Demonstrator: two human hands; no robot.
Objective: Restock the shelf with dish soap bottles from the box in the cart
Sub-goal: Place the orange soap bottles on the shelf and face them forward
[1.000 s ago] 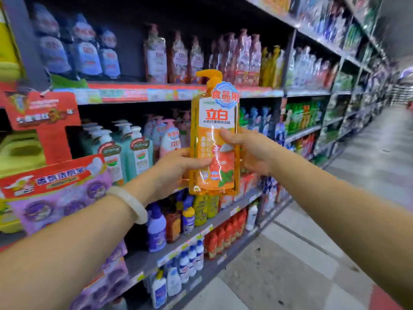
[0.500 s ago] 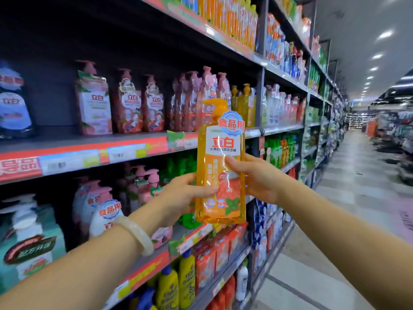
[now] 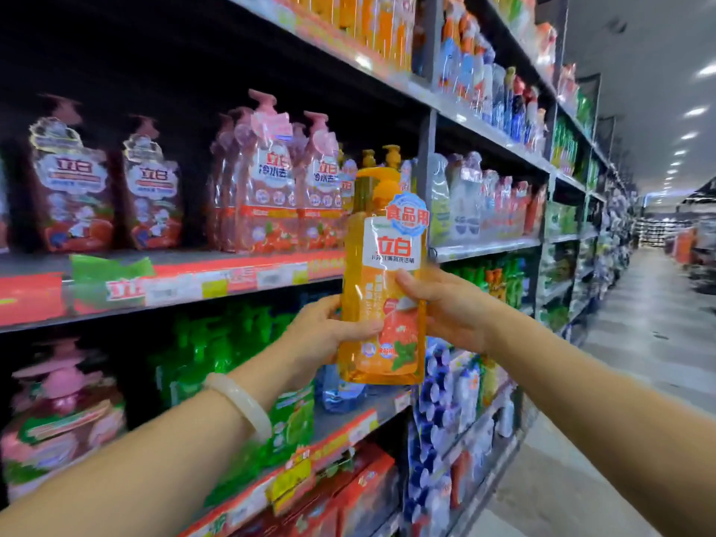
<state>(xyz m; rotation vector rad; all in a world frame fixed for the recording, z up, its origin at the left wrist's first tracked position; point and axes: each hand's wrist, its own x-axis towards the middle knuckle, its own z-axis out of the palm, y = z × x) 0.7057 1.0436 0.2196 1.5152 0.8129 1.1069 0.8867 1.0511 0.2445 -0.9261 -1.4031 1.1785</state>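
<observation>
Higher now, upright orange dish soap bottle (image 3: 383,281).

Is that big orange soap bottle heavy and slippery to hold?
Probably fairly heavy: the orange bottle looks full nearly to the neck, and both the left hand and the right hand grip it. Its shiny plastic could be a bit slippery. Being tall and narrow with a pump on top, it might tip if bumped on the shelf.

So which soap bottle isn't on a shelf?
The orange dish soap bottle with the yellow pump: both hands, left hand and right hand, hold it up in front of the shelves; the others stand on them.
</observation>
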